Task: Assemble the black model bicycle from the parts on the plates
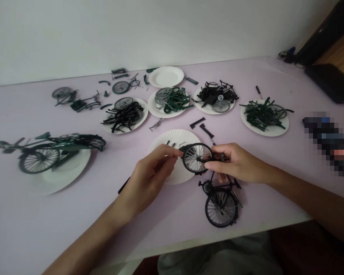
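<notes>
A small black model bicycle (221,202) lies partly on the pale purple table (74,214) near the front edge, its front end lifted. My right hand (237,164) grips its fork and front spoked wheel (195,157). My left hand (151,175) pinches the left rim of that wheel with thumb and fingertips. Both hands hover above a white paper plate (174,139) that carries a few tiny black parts.
A finished green model bicycle (46,151) rests on a plate at the left. Plates heaped with black and green parts (126,114) (172,100) (216,97) (265,114) line the middle, and an empty plate (166,76) sits behind. Loose pieces and a half-built frame (74,100) lie far left. Dark objects (329,82) sit at right.
</notes>
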{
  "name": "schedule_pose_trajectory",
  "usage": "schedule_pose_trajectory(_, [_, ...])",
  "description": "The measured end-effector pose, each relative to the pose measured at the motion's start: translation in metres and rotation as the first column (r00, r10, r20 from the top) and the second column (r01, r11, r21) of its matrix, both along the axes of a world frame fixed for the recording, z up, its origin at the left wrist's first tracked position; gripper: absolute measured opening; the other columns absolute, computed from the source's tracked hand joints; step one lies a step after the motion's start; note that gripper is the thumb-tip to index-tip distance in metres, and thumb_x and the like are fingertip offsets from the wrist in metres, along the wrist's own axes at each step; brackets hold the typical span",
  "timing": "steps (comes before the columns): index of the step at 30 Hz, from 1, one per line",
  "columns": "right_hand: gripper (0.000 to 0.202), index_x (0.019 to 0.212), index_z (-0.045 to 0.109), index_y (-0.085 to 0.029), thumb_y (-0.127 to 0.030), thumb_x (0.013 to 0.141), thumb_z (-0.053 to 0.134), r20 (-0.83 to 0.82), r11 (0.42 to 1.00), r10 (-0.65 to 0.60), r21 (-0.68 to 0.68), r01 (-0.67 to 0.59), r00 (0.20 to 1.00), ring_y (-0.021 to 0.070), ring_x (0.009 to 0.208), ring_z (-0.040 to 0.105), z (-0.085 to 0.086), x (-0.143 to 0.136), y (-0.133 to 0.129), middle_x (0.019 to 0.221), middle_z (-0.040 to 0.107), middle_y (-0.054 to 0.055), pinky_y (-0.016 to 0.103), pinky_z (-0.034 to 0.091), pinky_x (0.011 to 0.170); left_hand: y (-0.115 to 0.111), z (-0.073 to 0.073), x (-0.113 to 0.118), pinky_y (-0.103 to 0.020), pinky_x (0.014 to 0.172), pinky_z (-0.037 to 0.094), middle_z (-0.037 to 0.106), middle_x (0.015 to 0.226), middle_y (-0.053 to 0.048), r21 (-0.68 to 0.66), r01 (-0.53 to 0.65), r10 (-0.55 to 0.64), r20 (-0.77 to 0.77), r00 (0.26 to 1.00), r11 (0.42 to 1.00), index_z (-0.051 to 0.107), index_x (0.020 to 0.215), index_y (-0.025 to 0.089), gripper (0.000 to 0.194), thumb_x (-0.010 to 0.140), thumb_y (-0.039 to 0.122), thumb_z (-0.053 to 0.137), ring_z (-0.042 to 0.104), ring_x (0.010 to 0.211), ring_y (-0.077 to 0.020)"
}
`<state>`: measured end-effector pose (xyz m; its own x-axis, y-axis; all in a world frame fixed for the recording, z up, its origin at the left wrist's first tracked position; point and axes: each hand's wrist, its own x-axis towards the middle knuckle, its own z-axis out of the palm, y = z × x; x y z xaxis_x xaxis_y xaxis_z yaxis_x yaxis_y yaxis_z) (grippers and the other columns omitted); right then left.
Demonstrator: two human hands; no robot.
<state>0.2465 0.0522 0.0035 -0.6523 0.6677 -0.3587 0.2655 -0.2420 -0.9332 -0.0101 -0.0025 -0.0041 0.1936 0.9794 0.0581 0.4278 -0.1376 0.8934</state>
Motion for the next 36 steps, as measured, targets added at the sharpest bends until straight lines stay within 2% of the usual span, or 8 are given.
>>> schedule_pose_trajectory(2, [0.032, 0.108, 0.069, -0.016, -0.043, 0.093, 0.072, 0.013, 1.0, 0.007, 0.016, -0.007, 1.0, 0.0109, 0.055, 0.063, 0.0, -0.001, -0.001, 0.064, 0.065, -0.003, 0.02, 0.049, 0.05, -0.001, 0.001, 0.002, -0.021, 0.047, 0.028, 0.042, 0.063, 0.005, -0.169, 0.013, 0.011, 0.137, 0.991, 0.986, 0.064, 0.11, 0.019, 0.019, 0.103, 0.035, 0.054, 0.034, 0.054, -0.0086])
schedule_pose_trajectory(4, [0.029, 0.106, 0.07, -0.016, -0.042, 0.093, 0.072, 0.017, 1.0, 0.012, 0.025, -0.012, 1.0, 0.0109, 0.055, 0.062, 0.001, -0.001, -0.002, 0.064, 0.065, -0.003, 0.02, 0.049, 0.051, -0.002, 0.001, 0.003, -0.021, 0.047, 0.028, 0.041, 0.061, 0.005, -0.253, 0.057, 0.005, 0.237, 0.972, 0.966, 0.063, 0.109, 0.018, 0.021, 0.101, 0.037, 0.06, 0.034, 0.052, -0.0082])
schedule_pose_trajectory(12, [0.031, 0.107, 0.071, -0.017, -0.045, 0.094, 0.07, 0.045, 0.998, 0.035, 0.058, -0.038, 0.998, 0.0099, 0.052, 0.058, 0.002, -0.002, 0.0, 0.059, 0.06, -0.005, 0.02, 0.046, 0.049, -0.004, 0.001, 0.004, -0.022, 0.049, 0.032, 0.039, 0.062, 0.006, -0.356, 0.18, -0.022, 0.406, 0.914, 0.917, 0.063, 0.114, 0.017, 0.03, 0.1, 0.043, 0.063, 0.035, 0.053, -0.0085])
schedule_pose_trajectory(15, [0.03, 0.105, 0.071, -0.016, -0.044, 0.094, 0.07, 0.046, 0.998, 0.033, 0.056, -0.035, 0.998, 0.0101, 0.052, 0.057, 0.005, -0.002, 0.0, 0.06, 0.058, -0.005, 0.021, 0.047, 0.049, -0.007, 0.008, 0.008, -0.022, 0.047, 0.028, 0.034, 0.064, 0.006, -0.404, 0.16, 0.024, 0.415, 0.909, 0.901, 0.062, 0.102, 0.017, 0.028, 0.102, 0.044, 0.056, 0.03, 0.053, -0.0078])
schedule_pose_trajectory(19, [0.026, 0.101, 0.071, -0.017, -0.042, 0.093, 0.071, 0.04, 0.997, 0.045, 0.056, -0.047, 0.998, 0.0104, 0.052, 0.057, 0.006, -0.003, 0.0, 0.059, 0.057, -0.005, 0.022, 0.047, 0.05, -0.01, 0.017, 0.014, -0.023, 0.045, 0.025, 0.031, 0.064, 0.005, -0.416, 0.113, 0.031, 0.323, 0.946, 0.902, 0.056, 0.089, 0.018, 0.038, 0.104, 0.052, 0.047, 0.027, 0.053, -0.0083])
schedule_pose_trajectory(24, [0.027, 0.105, 0.072, -0.018, -0.043, 0.093, 0.071, 0.049, 0.999, 0.027, 0.039, -0.029, 0.998, 0.009, 0.051, 0.055, 0.006, -0.003, -0.002, 0.067, 0.061, -0.004, 0.022, 0.046, 0.048, -0.007, 0.016, 0.018, -0.022, 0.048, 0.025, 0.037, 0.064, 0.005, -0.296, 0.043, -0.017, 0.091, 0.996, 0.954, 0.051, 0.077, 0.018, 0.037, 0.099, 0.047, 0.057, 0.03, 0.056, -0.008])
schedule_pose_trajectory(31, [0.024, 0.099, 0.07, -0.018, -0.042, 0.093, 0.07, 0.037, 0.996, 0.058, 0.072, -0.061, 0.998, 0.0092, 0.049, 0.054, 0.005, -0.003, 0.0, 0.056, 0.056, -0.006, 0.021, 0.044, 0.049, -0.008, 0.016, 0.015, -0.023, 0.048, 0.023, 0.033, 0.064, 0.005, -0.219, 0.053, -0.047, 0.036, 0.998, 0.974, 0.042, 0.07, 0.019, 0.039, 0.101, 0.039, 0.054, 0.027, 0.056, -0.008])
schedule_pose_trajectory(36, [0.026, 0.1, 0.069, -0.019, -0.043, 0.092, 0.071, 0.043, 0.996, 0.058, 0.06, -0.061, 0.997, 0.0093, 0.05, 0.053, 0.005, -0.002, -0.001, 0.057, 0.056, -0.006, 0.021, 0.044, 0.049, -0.008, 0.018, 0.013, -0.022, 0.048, 0.024, 0.034, 0.065, 0.005, -0.213, 0.079, -0.076, 0.02, 0.997, 0.974, 0.045, 0.072, 0.019, 0.036, 0.102, 0.036, 0.054, 0.027, 0.057, -0.0083])
